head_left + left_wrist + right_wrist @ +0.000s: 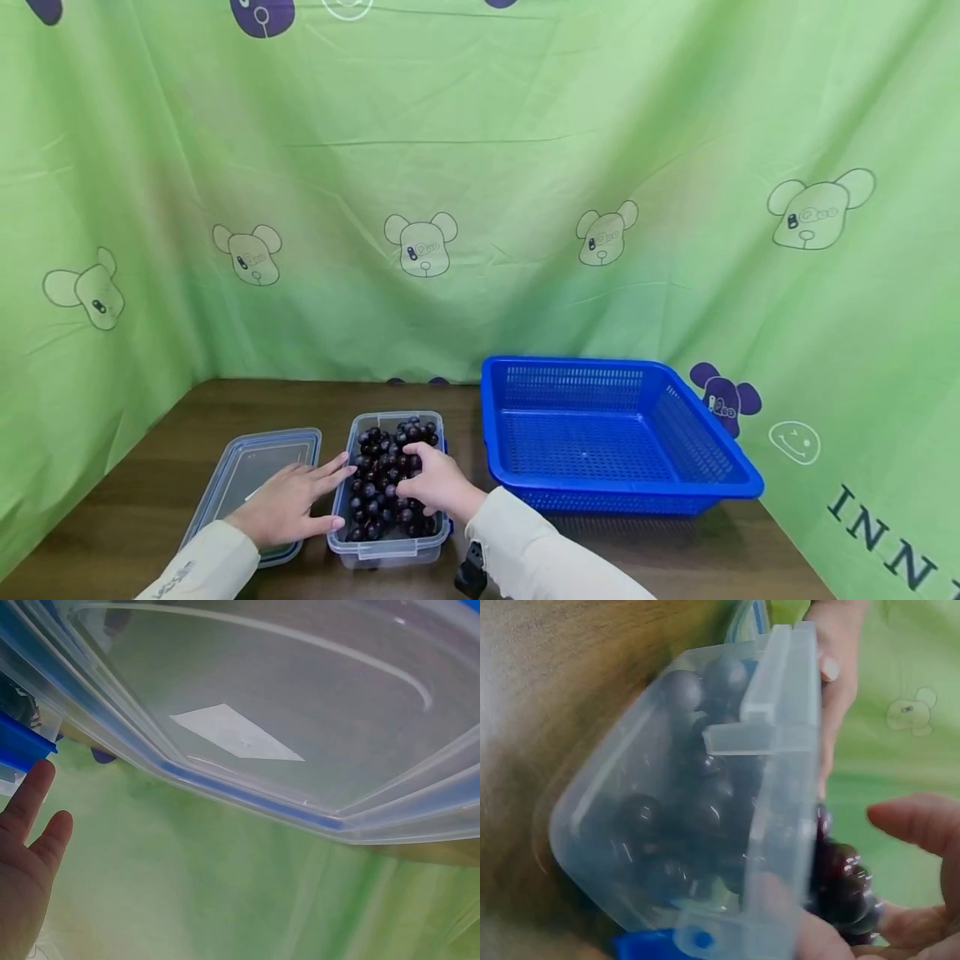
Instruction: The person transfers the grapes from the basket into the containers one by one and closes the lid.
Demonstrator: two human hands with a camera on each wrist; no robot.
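Note:
A clear plastic container (386, 550) holds a bunch of dark purple grapes (382, 462) heaped up to its rim. My left hand (288, 500), fingers spread, reaches over the container's left rim with its fingertips beside the grapes. In the left wrist view only part of the left hand (26, 855) shows. My right hand (442, 483) is over the right side of the container, thumb and forefinger spread apart around some grapes. The right wrist view shows the container's side wall (784, 795), grapes (844, 896) rising past the rim, and right-hand fingers (922, 821) close to them.
A clear lid (258, 462) with a blue seal lies left of the container, partly under the left forearm. To the right stands a large blue plastic basket (600, 486). A green cloth (480, 167) printed with bear faces hangs behind the brown wooden table (180, 433).

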